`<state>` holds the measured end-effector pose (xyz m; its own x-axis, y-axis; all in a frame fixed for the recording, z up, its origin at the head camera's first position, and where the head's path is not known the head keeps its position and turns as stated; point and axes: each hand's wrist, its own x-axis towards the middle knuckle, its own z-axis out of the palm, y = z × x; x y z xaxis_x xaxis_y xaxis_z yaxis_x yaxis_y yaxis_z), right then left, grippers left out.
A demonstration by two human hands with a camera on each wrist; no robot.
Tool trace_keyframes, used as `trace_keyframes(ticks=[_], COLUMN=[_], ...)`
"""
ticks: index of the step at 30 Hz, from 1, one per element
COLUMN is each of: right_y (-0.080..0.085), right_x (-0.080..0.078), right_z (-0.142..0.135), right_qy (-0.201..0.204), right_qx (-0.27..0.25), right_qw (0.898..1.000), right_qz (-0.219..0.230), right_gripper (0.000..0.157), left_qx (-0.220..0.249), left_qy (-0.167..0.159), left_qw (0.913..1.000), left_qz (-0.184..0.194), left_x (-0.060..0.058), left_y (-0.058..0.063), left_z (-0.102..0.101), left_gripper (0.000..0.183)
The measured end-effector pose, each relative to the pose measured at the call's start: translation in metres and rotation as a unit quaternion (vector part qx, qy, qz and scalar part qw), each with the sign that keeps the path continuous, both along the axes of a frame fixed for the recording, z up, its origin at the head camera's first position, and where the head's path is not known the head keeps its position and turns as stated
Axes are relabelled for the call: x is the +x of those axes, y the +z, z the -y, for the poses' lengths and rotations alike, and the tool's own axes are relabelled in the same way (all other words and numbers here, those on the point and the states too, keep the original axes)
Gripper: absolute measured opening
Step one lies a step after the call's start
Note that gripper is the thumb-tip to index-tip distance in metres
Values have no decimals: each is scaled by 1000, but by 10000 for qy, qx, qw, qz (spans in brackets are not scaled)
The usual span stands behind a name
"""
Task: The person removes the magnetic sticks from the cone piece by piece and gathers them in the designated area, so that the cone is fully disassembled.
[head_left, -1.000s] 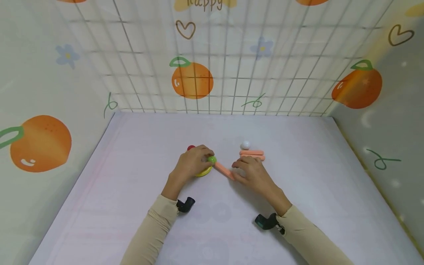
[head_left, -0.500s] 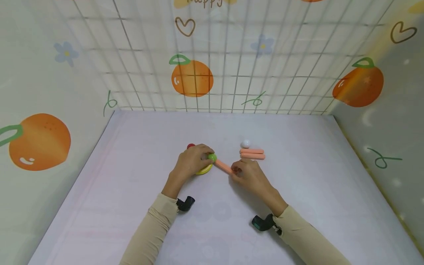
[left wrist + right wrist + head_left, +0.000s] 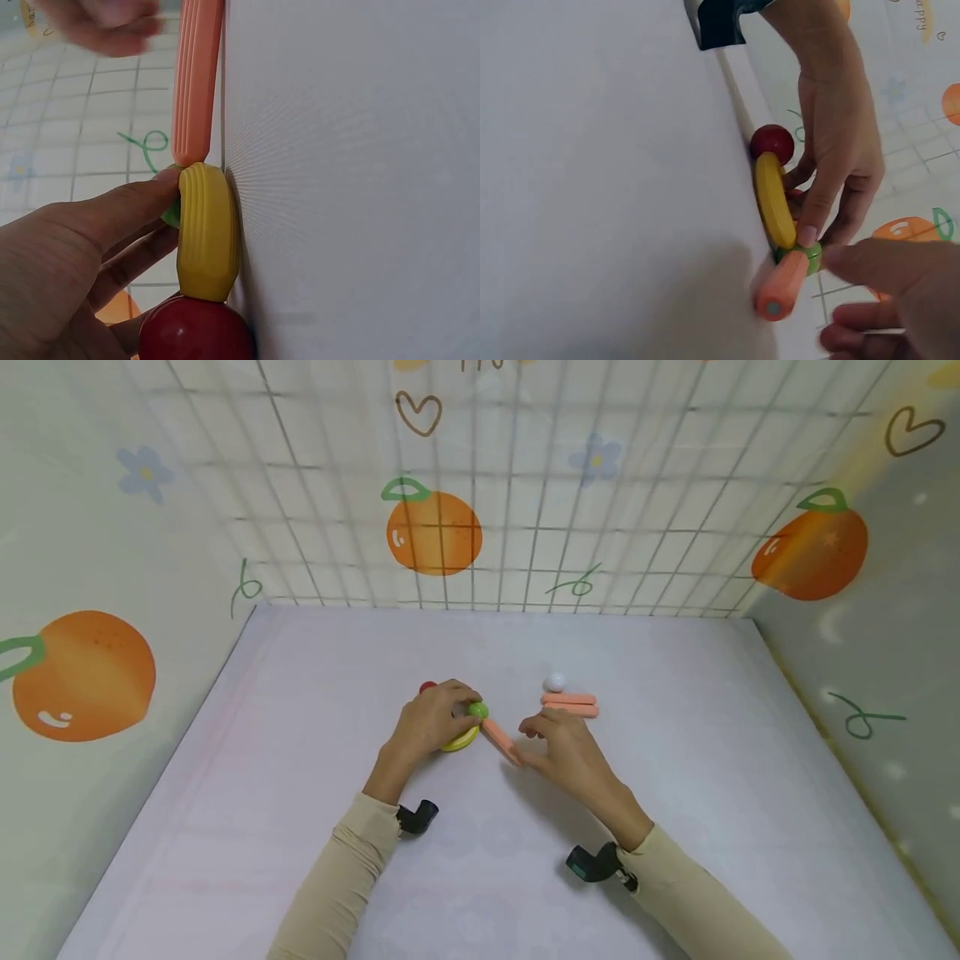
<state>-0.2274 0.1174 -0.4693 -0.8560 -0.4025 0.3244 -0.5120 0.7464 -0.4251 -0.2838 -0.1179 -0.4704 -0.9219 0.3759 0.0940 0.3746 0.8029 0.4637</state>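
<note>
One grip, three views

From above, my head view looks forward and down, farthest off. Tilted sideways, my left wrist view sits close behind the gripping left hand [image 3: 71, 247]; the right faces it. Both catch the yellow curved piece [image 3: 208, 236].

A pale lilac-white tabletop [image 3: 690, 743] ran up to a white back wall [image 3: 645, 510] with grey grid lines [image 3: 531, 568], printed with a leafed orange [image 3: 435, 532], a brown heart [image 3: 419, 415] and a blue flower [image 3: 597, 461]. The left wall [image 3: 67, 552] was pale; the right wall [image 3: 892, 643] was greyer, a slanting yellowish glow [image 3: 851, 460] by its far edge.
</note>
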Motion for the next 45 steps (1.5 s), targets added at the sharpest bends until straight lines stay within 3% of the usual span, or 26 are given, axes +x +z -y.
trace_keyframes(ticks=[4, 8, 13, 17, 22, 30, 37, 45], right_y=[-8, -13, -8, 5, 17, 25, 22, 17], right_x=[-2, -1, 0, 3, 2, -8, -15, -21], right_z=[1, 0, -3, -9, -23, -58, -81, -88], right_qy=[-118, -182, -212, 71, 433, 310, -28, -153], right_qx=[380, 87, -14, 15, -97, 0, 381, 684], right_qw=[9984, 9971, 9963, 9988, 9989, 9976, 9971, 9965], right_qz=[392, 727, 834, 486, -146, -627, -653, -458], right_gripper=[20, 10, 9, 12, 13, 18, 15, 15], left_qx=[107, 118, -185, -460, -343, -34, 47, 61], left_qy=[-39, -67, 29, 66, 82, 50, 18, 30], left_qw=[9999, 9999, 9996, 9985, 9991, 9998, 9999, 9999], left_qz=[72, 35, -196, -292, -252, -181, -127, -101], left_x=[0, 0, 2, 2, 3, 1, 3, 4], left_y=[-2, -3, 0, 5, 7, 3, 0, -2], left_z=[1, -1, -6, -10, -9, -7, -4, -3], left_gripper=[31, 31, 30, 31, 31, 31, 33, 33])
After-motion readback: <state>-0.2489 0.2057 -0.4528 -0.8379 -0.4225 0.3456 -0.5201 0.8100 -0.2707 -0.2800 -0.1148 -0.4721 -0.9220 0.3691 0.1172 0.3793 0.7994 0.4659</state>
